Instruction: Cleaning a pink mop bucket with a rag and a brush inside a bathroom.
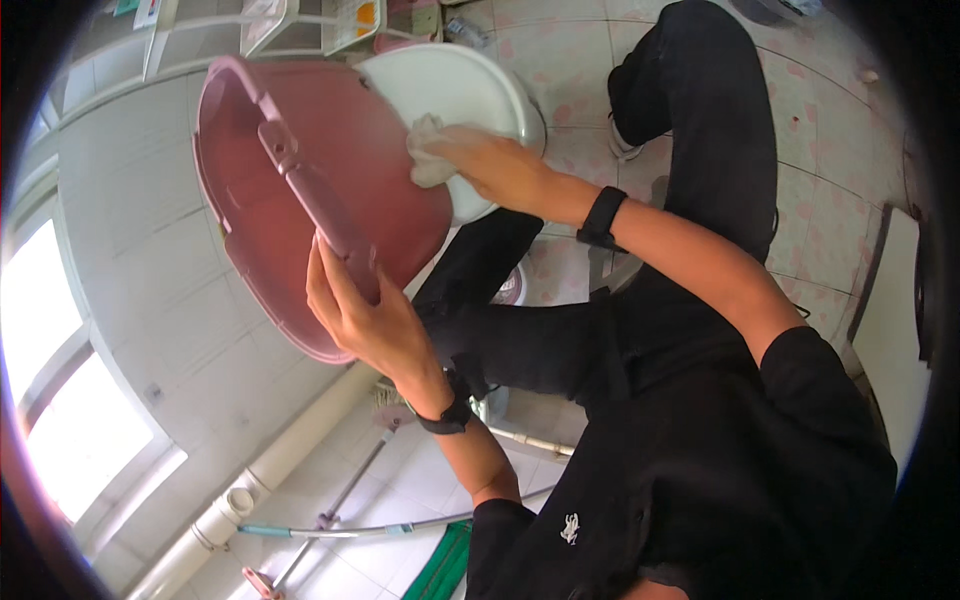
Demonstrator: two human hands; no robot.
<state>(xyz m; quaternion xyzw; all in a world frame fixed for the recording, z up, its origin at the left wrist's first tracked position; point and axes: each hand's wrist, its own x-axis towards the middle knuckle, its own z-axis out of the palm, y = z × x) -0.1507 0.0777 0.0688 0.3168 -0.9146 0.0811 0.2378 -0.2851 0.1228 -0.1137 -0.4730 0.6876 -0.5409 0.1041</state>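
A large pink plastic bucket is tipped on its side, its open mouth toward the left. My left hand grips its rim near the thick pink handle, fingers wrapped round the edge. My right hand is closed on a crumpled whitish cloth, which is pressed to the bucket's outer wall near the base. Slight motion blur covers this hand and the cloth. Behind the bucket's base is a smooth white rounded thing, partly hidden; I cannot tell its kind.
My black-trousered legs stand around the bucket. White pipe runs along the tiled wall at lower left. Long-handled poles and a green item lie below. White shelving stands at the far side. Pink-patterned tiles cover the floor.
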